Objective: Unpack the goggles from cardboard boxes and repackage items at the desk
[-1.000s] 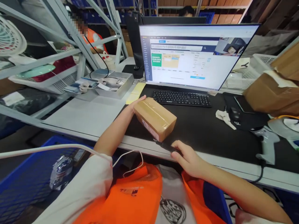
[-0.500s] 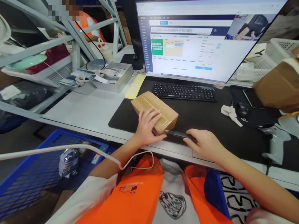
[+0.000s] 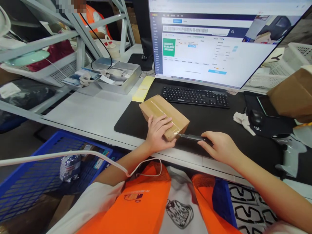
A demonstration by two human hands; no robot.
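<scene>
A small brown cardboard box (image 3: pixel 156 105) with clear tape along its top lies slanted on a black desk mat (image 3: pixel 131 122). My left hand (image 3: pixel 159 135) grips its near end, fingers across the top and thumb at the front side. In my right hand (image 3: pixel 220 146) is a black utility knife (image 3: pixel 193 137), held by its back end and pointing left. The blade's tip meets the box's near right end, at the tape's edge.
Behind the box stand a keyboard (image 3: pixel 195 97) and a monitor (image 3: pixel 195 48). A mouse (image 3: pixel 255 117), a scanner (image 3: pixel 290 152) and a brown carton (image 3: pixel 292 92) are at the right. Yellow paper slips (image 3: pixel 143 88) and an open grey box (image 3: pixel 122 83) sit left. A white cable (image 3: pixel 97 155) crosses near my left forearm.
The blade tip has shifted slightly up along the box's near end. Box and both hands appear a little further right, partly with the whole view shifting.
</scene>
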